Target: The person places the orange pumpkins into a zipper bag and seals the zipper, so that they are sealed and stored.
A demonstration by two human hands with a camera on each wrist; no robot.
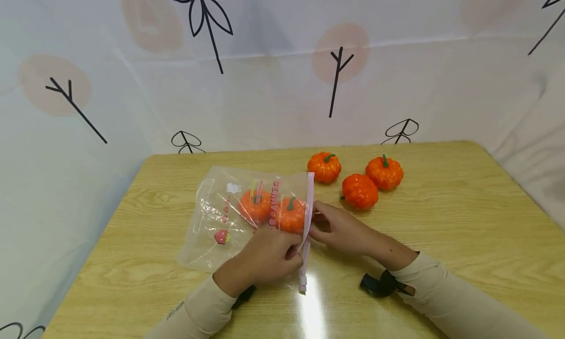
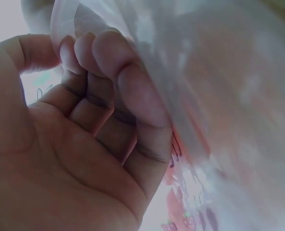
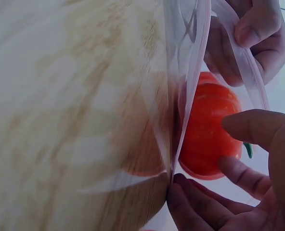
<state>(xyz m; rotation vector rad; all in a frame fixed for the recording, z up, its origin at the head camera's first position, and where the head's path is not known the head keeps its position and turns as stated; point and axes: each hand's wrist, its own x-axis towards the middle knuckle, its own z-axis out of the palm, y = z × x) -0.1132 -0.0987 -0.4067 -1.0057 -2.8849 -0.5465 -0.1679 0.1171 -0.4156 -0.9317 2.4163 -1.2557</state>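
Observation:
A clear zip bag [image 1: 205, 250] with pink print lies on the table, its mouth to the right. Two small orange pumpkins [image 1: 254, 206] show through the plastic, one of them close behind the pink zip strip [image 1: 310, 194]. My left hand [image 1: 273, 253] pinches the near side of the bag mouth, thumb against curled fingers. At the opening, my right hand [image 1: 337, 228] has its thumb and a finger against the pumpkin [image 3: 212, 127] just inside. Its other fingertips [image 3: 181, 202] touch the bag's edge.
Three more orange pumpkins stand beyond the right hand: one at the back [image 1: 324, 167], one tipped over [image 1: 360, 192], one upright [image 1: 384, 173]. The wooden table [image 1: 459, 201] ends at a patterned cloth [image 1: 273, 103]. A zip slider [image 1: 302, 281] sits at the strip's near end.

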